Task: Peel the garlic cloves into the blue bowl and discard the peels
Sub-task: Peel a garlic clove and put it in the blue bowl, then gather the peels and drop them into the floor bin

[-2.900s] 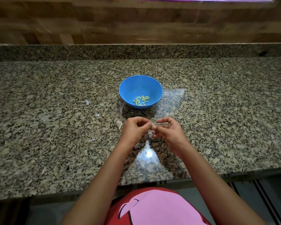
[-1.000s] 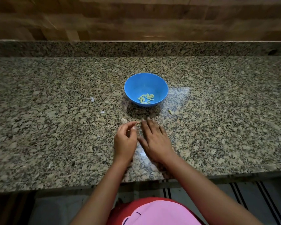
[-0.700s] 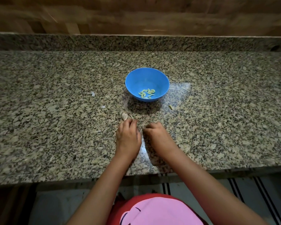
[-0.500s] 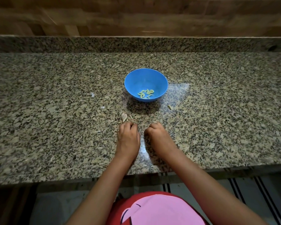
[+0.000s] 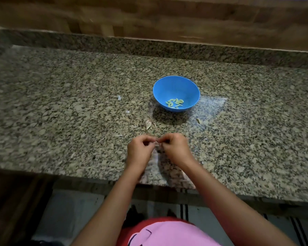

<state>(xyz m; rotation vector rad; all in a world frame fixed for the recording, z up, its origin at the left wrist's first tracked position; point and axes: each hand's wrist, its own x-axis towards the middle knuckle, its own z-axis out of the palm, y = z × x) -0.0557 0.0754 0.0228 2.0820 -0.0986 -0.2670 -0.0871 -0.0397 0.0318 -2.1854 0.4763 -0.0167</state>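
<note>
Left hand (image 5: 140,151), right hand (image 5: 174,150) lifted, pinching clove (image 5: 156,143) | peel (image 5: 148,124) before blue bowl (image 5: 160,93)

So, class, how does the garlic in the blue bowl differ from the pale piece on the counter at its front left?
The yellow-green garlic pieces lie clustered inside the round blue plastic bowl; the pale whitish garlic piece lies alone on the speckled granite counter. The bowl's pieces look smooth and bare; the counter piece looks ribbed, papery. Both are small and curved.
</note>
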